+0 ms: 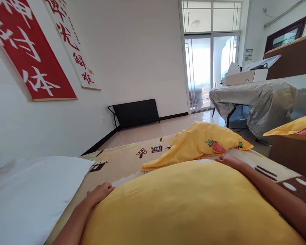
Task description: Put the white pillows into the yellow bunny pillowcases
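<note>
A plump yellow pillow (183,200) fills the near middle of the head view, lying on a patterned bedspread. My left hand (101,192) is closed on its left edge, the fingers bent and partly hidden. At the pillow's far right edge, my right hand (229,161) grips it too, with the fingertips hard to make out. Just beyond lies a loose, crumpled yellow pillowcase (193,143) printed with carrots, close to my right hand. To the left of my left hand sits a white pillow (35,190).
The beige bedspread (127,160) reaches toward the floor. On the right stand a plastic-covered table (267,98) with boxes, and a cardboard box (290,153) with yellow carrot-print cloth (295,126) on top. A black folded table (136,114) leans against the wall.
</note>
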Available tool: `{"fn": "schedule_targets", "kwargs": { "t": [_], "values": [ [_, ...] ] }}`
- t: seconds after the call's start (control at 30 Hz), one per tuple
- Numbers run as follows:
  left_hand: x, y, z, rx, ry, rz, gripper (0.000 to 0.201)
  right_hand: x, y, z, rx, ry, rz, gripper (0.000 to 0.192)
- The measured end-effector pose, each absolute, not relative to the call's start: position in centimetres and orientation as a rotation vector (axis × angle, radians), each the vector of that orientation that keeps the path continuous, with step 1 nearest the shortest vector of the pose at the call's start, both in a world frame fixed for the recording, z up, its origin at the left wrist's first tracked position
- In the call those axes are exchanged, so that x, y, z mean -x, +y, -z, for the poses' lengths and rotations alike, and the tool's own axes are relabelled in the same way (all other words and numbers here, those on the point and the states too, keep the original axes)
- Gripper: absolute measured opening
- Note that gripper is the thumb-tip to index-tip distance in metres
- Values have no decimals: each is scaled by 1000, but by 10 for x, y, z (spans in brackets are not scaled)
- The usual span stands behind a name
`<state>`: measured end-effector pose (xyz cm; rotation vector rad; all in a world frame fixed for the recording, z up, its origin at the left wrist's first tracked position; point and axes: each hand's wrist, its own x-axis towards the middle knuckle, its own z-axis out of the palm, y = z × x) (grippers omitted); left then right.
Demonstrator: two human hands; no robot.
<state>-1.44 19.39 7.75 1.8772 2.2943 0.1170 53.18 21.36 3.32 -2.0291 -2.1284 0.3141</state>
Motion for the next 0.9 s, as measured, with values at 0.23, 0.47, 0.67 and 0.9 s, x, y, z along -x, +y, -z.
{"fn": "schedule_targets", "kwargs": {
  "t": [0.23, 0.47, 0.67, 0.9],
  "values": [
    [-99, 206, -153, -2262, 2019, 224, 17, -439, 195, -120, 1950, -2274, 32, 32],
    [-218, 199, -88, -2426, 1943, 132, 31, -316, 187, -91, 1793, -2424, -16, 29],
    [-213, 197, -63, -2432, 1948, 26, 35, -334, 195, -54, 1790, -2421, -125, 34],
    [-217, 196, -68, -2420, 1955, -32, 34, -334, 194, -57, 1787, -2425, -93, 36]
  ]
}}
